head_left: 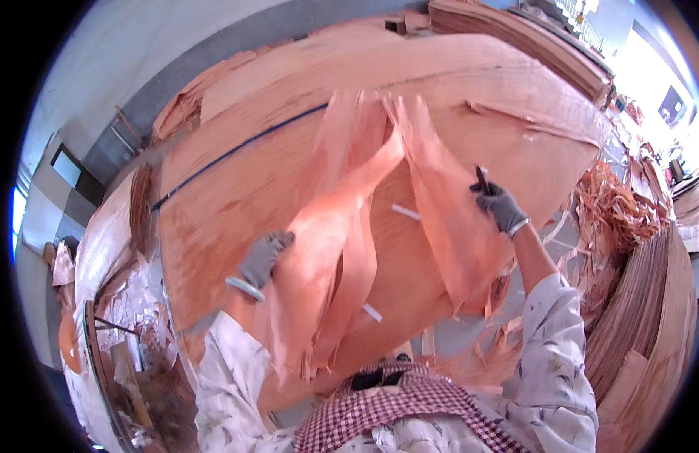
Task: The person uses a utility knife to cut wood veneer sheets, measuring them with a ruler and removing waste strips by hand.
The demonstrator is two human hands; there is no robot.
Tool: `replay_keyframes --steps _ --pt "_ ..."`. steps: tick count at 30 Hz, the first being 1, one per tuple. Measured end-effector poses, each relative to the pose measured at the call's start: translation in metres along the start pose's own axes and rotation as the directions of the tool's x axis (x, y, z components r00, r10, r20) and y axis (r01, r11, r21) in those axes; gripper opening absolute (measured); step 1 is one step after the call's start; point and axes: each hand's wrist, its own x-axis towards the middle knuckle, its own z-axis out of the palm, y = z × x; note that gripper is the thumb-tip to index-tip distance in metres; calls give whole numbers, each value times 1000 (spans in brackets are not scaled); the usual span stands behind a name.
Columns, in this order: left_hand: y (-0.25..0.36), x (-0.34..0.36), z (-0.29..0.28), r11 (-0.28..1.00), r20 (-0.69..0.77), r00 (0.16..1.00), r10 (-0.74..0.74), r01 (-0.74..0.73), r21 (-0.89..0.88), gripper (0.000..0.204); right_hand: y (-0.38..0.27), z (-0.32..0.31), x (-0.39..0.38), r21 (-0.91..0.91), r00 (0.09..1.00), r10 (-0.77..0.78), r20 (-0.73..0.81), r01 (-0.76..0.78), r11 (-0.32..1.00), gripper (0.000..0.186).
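A thin, orange-pink sheet of wood veneer [319, 234] rises in curled folds from a broad stack of the same sheets. My left hand [265, 260], in a grey glove, is closed on the left edge of this sheet. Its right-hand strip [440, 219] hangs apart, split from the rest near the top and running down beside my right hand. My right hand [503, 210], gloved in grey too, is closed around a small black tool [481, 180]; its working end cannot be made out. Whether those fingers also pinch the strip's edge is unclear.
The wide veneer stack [214, 226] fills the middle, with a dark blue line [244, 147] across it. Torn veneer scraps [617, 204] heap up at the right, above upright sheets [629, 317]. More stacked sheets [515, 45] lie at the far right.
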Motion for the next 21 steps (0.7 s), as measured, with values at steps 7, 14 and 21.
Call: replay_keyframes --steps 7,14,21 --pt "-93 -27 -138 526 -124 992 -40 126 841 20 70 -188 -69 -682 994 -40 -104 -42 730 16" --pt "-184 -122 -244 400 -524 852 -6 483 779 31 192 -352 -292 -700 893 63 -446 -392 597 20" --pt "-75 -49 -157 261 -541 840 40 514 817 20 259 -308 -490 -209 609 458 -647 -720 662 20"
